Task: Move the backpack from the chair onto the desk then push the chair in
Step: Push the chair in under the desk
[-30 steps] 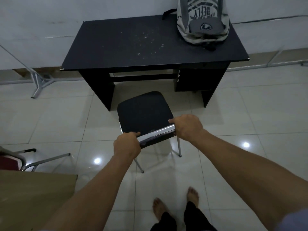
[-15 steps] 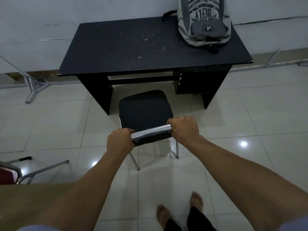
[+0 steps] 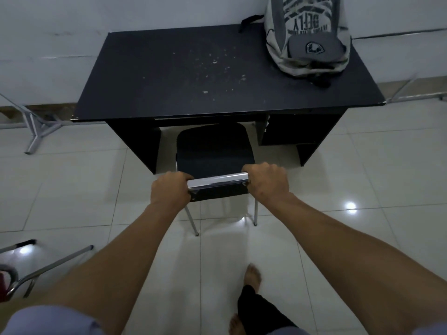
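Note:
A grey and cream backpack (image 3: 308, 37) stands on the back right corner of the black desk (image 3: 193, 76), leaning on the wall. The black chair (image 3: 214, 151) with chrome legs faces the desk, and the front of its seat sits under the desk's edge. My left hand (image 3: 170, 193) grips the left end of the chrome top bar of the chair's back. My right hand (image 3: 267, 182) grips the right end of the same bar.
A wall runs behind the desk. A metal stand foot (image 3: 36, 131) rests on the tiled floor at the left. Another chair frame (image 3: 36, 272) with a red seat sits at the lower left. My bare feet (image 3: 252, 276) are behind the chair.
Both hands have pushed the chair forward, so its seat front now lies under the desk. I have stepped closer to the desk.

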`<state>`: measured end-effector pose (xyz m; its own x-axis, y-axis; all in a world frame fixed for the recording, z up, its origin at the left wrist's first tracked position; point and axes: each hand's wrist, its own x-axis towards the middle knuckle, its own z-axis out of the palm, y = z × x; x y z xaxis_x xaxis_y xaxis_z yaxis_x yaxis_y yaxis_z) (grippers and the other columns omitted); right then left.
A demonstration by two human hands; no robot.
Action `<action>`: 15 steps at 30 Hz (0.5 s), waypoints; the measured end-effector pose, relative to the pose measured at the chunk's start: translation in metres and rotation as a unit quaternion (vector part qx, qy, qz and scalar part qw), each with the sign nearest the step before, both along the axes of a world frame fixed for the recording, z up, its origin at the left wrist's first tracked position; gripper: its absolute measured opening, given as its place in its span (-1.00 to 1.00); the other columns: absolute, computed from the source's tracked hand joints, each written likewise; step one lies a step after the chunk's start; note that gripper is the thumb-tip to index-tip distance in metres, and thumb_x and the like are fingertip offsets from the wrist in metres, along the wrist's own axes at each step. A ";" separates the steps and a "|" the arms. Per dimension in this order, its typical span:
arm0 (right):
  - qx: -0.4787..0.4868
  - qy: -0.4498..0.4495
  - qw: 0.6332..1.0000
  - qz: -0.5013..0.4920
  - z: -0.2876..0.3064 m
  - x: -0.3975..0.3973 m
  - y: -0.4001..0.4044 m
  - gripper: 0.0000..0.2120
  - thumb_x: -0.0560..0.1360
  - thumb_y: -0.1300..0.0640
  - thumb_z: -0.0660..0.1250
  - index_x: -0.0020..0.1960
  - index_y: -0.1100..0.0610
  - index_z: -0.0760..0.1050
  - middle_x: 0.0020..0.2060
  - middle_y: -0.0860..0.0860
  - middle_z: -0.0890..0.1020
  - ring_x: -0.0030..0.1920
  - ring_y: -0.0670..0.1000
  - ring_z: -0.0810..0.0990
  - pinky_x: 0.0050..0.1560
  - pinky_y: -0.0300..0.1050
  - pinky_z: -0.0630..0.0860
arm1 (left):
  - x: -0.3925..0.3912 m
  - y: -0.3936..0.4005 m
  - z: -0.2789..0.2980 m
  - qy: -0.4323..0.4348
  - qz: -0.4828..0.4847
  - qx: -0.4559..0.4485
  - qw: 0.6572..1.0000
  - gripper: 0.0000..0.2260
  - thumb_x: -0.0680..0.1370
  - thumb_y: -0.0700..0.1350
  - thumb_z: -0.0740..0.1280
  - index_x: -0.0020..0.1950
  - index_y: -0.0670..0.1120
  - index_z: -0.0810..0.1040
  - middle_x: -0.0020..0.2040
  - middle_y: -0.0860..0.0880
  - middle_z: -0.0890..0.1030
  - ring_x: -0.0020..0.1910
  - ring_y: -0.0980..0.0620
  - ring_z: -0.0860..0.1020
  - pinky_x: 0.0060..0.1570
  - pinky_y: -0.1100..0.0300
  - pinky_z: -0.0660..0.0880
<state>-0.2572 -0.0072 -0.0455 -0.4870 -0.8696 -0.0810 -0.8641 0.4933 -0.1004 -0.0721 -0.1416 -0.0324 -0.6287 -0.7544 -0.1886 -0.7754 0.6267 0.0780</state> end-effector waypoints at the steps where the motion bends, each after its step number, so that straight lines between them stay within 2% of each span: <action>1: 0.000 0.001 1.000 -0.002 0.000 -0.006 -0.007 -0.82 0.54 0.07 0.41 0.14 -0.04 0.59 -0.28 -0.05 0.47 -0.27 0.01 0.43 -0.19 -0.10 0.37 | -0.007 -0.007 0.001 -0.001 -0.001 0.001 1.000 -0.68 0.53 -0.06 0.46 0.29 0.09 0.65 0.02 -0.06 0.72 -0.02 -0.08 0.67 -0.05 0.06 0.63; 4: 0.000 -0.001 1.000 -0.010 0.002 -0.022 -0.029 -0.82 0.55 0.06 0.40 0.15 -0.04 0.59 -0.26 -0.04 0.49 -0.25 0.02 0.46 -0.16 -0.09 0.37 | -0.025 -0.030 0.004 -0.003 -0.002 0.000 1.000 -0.67 0.54 -0.07 0.44 0.31 0.10 0.64 0.04 -0.07 0.71 0.01 -0.10 0.66 -0.05 0.07 0.57; 7: -0.008 -0.009 1.000 -0.011 0.006 -0.038 -0.052 -0.82 0.55 0.06 0.40 0.15 -0.03 0.59 -0.23 -0.02 0.59 -0.20 0.06 0.61 -0.11 -0.05 0.48 | -0.044 -0.055 0.006 0.003 0.010 0.012 1.000 -0.66 0.52 -0.09 0.45 0.29 0.08 0.65 0.04 -0.09 0.71 0.02 -0.13 0.65 -0.02 0.04 0.59; 10: -0.011 -0.001 1.000 -0.017 0.007 -0.054 -0.074 -0.83 0.53 0.09 0.41 0.12 -0.03 0.60 -0.24 0.00 0.62 -0.19 0.10 0.66 -0.14 -0.02 0.57 | -0.061 -0.077 0.005 0.002 0.020 0.025 0.999 -0.65 0.48 -0.09 0.48 0.27 0.10 0.67 0.02 -0.08 0.72 -0.01 -0.15 0.67 0.01 -0.03 0.64; 15: 0.010 0.020 1.000 -0.011 0.008 -0.076 -0.112 -0.81 0.53 0.09 0.39 0.13 -0.05 0.59 -0.20 0.01 0.67 -0.16 0.13 0.68 -0.24 -0.09 0.38 | -0.086 -0.119 0.006 -0.007 0.013 0.021 1.000 -0.63 0.49 -0.11 0.45 0.29 0.14 0.64 0.04 -0.08 0.72 0.02 -0.17 0.66 0.01 -0.03 0.64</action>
